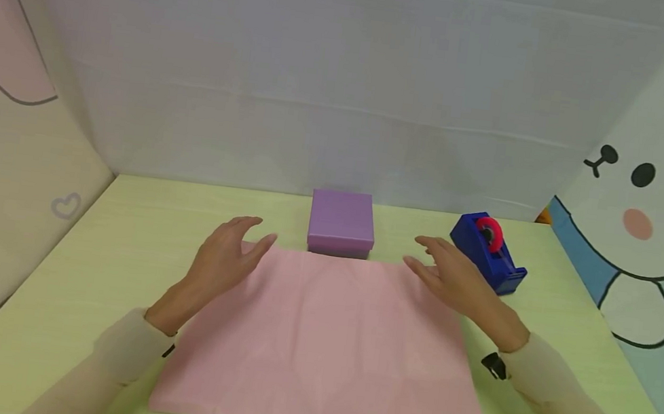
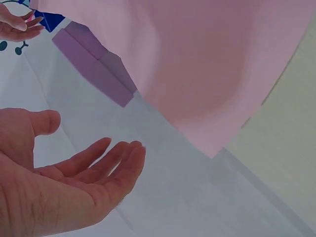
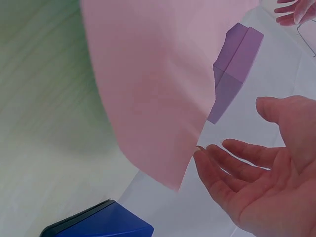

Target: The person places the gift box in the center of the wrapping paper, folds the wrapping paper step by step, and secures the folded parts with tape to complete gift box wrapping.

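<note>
Pale backdrop (image 1: 344, 99) rises behind my light green table (image 1: 112, 243), where pink paper (image 1: 329, 343) lies spread before me. My left hand (image 1: 225, 253) and right hand (image 1: 454, 272) are at its far corners, both relaxed, fingers parted and grasping nothing; whether a fingertip brushes the paper I cannot tell. Just beyond its far edge stands the purple box (image 1: 342, 215), with the tape dispenser (image 1: 494, 266) near my right hand. I judge the paper's laying-out mostly done, one near corner slightly lifted; work with box or tape seems yet to be done, as the box is off the paper and I see no tape on either. Only the head view gives the paper whole; the wrist views show my palms and the seam under the box's lid.
</note>
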Action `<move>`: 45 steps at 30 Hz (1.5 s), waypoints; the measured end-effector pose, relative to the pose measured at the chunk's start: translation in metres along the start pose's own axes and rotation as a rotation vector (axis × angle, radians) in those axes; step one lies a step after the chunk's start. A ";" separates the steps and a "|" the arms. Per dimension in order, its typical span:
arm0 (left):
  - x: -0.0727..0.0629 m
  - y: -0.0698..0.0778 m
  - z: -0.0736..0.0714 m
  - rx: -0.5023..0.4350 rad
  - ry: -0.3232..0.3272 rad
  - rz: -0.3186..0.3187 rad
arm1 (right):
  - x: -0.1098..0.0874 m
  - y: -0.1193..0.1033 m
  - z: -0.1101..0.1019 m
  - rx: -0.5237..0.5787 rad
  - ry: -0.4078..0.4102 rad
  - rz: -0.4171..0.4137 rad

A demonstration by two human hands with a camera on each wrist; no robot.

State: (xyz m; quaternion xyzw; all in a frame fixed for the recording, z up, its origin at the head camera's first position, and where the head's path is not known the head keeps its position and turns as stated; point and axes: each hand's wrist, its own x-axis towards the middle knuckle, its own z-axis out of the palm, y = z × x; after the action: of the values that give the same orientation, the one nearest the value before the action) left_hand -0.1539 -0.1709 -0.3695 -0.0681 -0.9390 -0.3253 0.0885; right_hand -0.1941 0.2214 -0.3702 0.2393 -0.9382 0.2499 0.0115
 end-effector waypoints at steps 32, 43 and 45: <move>0.042 0.027 0.032 -0.043 -0.119 -0.056 | 0.050 -0.026 0.022 0.139 -0.064 -0.024; 0.054 0.035 0.044 -0.062 -0.145 -0.089 | 0.064 -0.034 0.032 0.167 -0.045 -0.036; 0.055 0.034 0.046 -0.065 -0.148 -0.094 | 0.066 -0.036 0.034 0.176 -0.042 -0.040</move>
State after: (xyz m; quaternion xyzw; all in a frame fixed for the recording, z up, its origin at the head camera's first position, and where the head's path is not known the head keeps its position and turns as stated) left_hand -0.2072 -0.1124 -0.3731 -0.0509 -0.9340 -0.3537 0.0014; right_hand -0.2330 0.1491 -0.3738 0.2635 -0.9076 0.3260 -0.0244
